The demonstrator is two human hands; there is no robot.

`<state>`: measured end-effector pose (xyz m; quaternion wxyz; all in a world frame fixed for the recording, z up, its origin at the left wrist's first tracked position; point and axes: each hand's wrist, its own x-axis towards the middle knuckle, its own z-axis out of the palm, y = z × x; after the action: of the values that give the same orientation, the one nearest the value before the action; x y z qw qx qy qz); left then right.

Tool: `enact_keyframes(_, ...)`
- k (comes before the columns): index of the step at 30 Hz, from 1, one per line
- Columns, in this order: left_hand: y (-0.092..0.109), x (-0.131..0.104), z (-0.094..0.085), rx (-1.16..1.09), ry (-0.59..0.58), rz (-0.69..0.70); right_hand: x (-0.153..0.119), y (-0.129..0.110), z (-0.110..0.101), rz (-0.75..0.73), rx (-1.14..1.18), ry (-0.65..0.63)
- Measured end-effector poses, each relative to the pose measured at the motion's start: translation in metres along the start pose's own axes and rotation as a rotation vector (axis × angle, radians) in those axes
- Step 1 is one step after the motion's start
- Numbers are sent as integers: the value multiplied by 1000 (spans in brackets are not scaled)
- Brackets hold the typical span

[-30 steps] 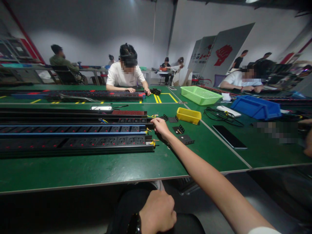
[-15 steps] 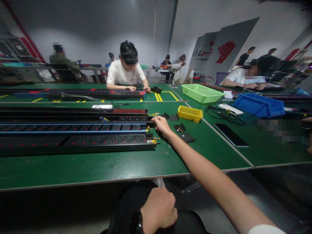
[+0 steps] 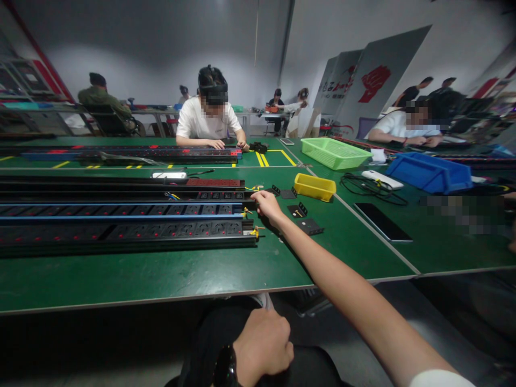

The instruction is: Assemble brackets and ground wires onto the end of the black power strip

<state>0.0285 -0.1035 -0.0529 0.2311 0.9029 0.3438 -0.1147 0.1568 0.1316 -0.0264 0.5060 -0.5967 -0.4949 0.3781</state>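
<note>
On the green table [image 3: 141, 279] lies a black socket strip [image 3: 220, 196] — just beyond the blue-edged strip [image 3: 161, 210]. My left hand [image 3: 265, 344], well apart, is a curled fist; my right hand [image 3: 266, 207] meets the black one's right end — whether the fingers [image 3: 257, 196] grip, I cannot tell.

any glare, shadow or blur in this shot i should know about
Head view: a soft sheen on the near part of the green table; head view: darkness under its edge; head view: far right looks smeared and stretched, with blocky pixel patches; head view: right hand has a readable outline, but its fingertip contact is too small to judge.
</note>
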Motion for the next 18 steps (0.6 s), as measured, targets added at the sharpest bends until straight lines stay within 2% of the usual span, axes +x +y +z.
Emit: enact_keyframes(18,0,1,0,-1,-6,-4,-1,-2,0,15,-6,-1)
